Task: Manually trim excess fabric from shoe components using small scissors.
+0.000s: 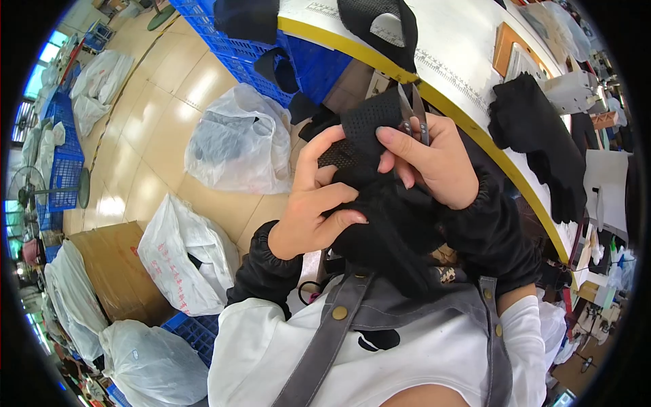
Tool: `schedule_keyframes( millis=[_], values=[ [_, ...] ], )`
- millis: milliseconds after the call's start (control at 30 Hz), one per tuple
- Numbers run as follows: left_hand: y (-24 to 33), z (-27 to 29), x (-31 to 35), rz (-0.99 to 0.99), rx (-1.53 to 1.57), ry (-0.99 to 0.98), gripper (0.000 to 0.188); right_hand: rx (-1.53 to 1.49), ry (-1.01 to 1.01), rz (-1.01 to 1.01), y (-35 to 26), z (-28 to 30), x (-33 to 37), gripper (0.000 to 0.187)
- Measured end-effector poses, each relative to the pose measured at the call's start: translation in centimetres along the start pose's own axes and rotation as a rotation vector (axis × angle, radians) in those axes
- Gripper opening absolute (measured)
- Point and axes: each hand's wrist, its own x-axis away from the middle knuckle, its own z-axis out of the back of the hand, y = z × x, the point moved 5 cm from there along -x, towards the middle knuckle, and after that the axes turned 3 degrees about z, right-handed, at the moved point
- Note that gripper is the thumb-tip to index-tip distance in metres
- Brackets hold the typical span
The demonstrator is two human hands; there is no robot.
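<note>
A piece of black mesh fabric (369, 125) is stretched between my two hands above my lap. My left hand (312, 200) is closed on its left side, the index finger reaching up behind the mesh edge. With thumb and fingertips my right hand (437, 159) pinches the fabric's right side. That same hand also holds a pair of small metal thread snips (420, 112), blades pointing up and slightly apart. More black cloth (390, 230) hangs below my hands onto my lap. The snips' handle end is hidden in my right palm.
A white table (454, 74) with a yellow edge curves along the right. On it lie black fabric pieces (536, 136) beside a sewing machine (576, 91). Blue crates (230, 47) stand ahead. Plastic bags (237, 142) and a cardboard box (119, 271) sit on the floor at left.
</note>
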Motion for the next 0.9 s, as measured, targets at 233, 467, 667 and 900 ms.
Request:
schedule_keyframes(
  millis=[233, 467, 667, 900],
  values=[
    [0.8, -0.1, -0.4, -0.069, -0.042, 0.014, 0.032, 0.076, 0.025, -0.001, -0.1, 0.6, 0.1, 0.023],
    [0.5, -0.9, -1.0, -0.114, 0.041, -0.138, 0.031, 0.117, -0.016, -0.042, 0.2, 0.6, 0.4, 0.023],
    [0.6, -0.4, -1.0, -0.099, 0.053, -0.17, 0.026, 0.165, -0.12, -0.055, 0.1, 1.8, 1.5, 0.044],
    [1.0, -0.7, -1.3, -0.066, 0.04, -0.198, 0.025, 0.249, -0.44, -0.097, 1.9, 2.2, 2.4, 0.043]
  ],
)
